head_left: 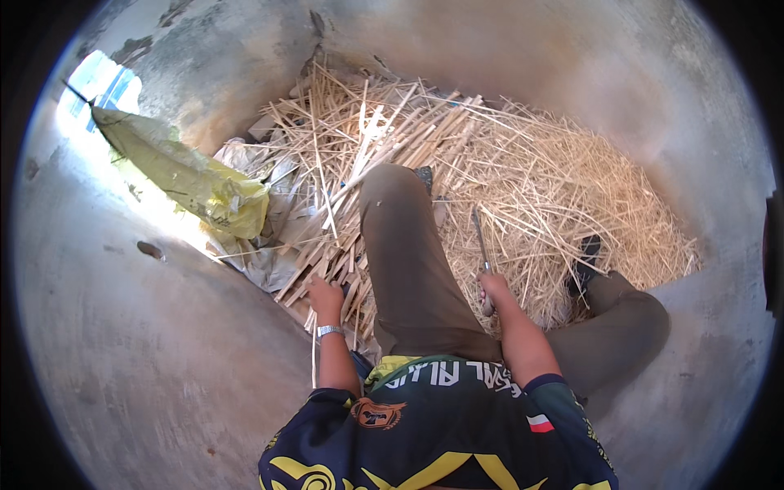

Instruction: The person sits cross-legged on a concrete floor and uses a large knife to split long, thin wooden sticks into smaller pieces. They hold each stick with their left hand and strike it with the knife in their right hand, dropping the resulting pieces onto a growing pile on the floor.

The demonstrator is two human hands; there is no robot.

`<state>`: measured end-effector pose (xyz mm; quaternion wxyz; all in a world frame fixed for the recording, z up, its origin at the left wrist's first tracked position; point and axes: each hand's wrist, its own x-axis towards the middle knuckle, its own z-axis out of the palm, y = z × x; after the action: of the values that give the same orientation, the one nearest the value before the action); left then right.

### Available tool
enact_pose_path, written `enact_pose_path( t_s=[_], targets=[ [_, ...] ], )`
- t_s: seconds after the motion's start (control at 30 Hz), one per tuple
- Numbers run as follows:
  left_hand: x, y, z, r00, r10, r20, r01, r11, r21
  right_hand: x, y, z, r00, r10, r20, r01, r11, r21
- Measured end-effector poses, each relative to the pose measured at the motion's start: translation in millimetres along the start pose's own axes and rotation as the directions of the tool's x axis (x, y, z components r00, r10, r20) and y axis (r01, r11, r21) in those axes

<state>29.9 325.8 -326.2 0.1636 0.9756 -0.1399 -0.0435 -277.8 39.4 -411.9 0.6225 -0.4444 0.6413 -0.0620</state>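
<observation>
I sit on a concrete floor with a big heap of split bamboo strips (523, 163) in front of me. My left hand (325, 296), with a metal watch on the wrist, reaches into a bundle of thicker bamboo sticks (322, 253) beside my left leg, and its fingers rest on them. My right hand (493, 290) is shut on the handle of a long thin knife (480, 237) whose blade points away over the strips. My left leg (404, 245) stretches out between the two hands.
A yellow plastic sack (184, 175) and grey sacking (261, 237) lie at the left of the heap. Concrete walls (506, 57) curve behind. My right knee (629, 318) is bent at the right, with a dark sandal (584, 261) on the strips.
</observation>
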Motion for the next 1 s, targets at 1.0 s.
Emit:
enact_pose_path(
  t_s=[1.0],
  targets=[
    [29.4, -18.1, -43.6, 0.985, -0.163, -0.048, 0.166, 0.984, 0.058, 4.0, 8.9, 0.1, 0.999, -0.013, 0.041, 0.017, 0.996, -0.082]
  ],
)
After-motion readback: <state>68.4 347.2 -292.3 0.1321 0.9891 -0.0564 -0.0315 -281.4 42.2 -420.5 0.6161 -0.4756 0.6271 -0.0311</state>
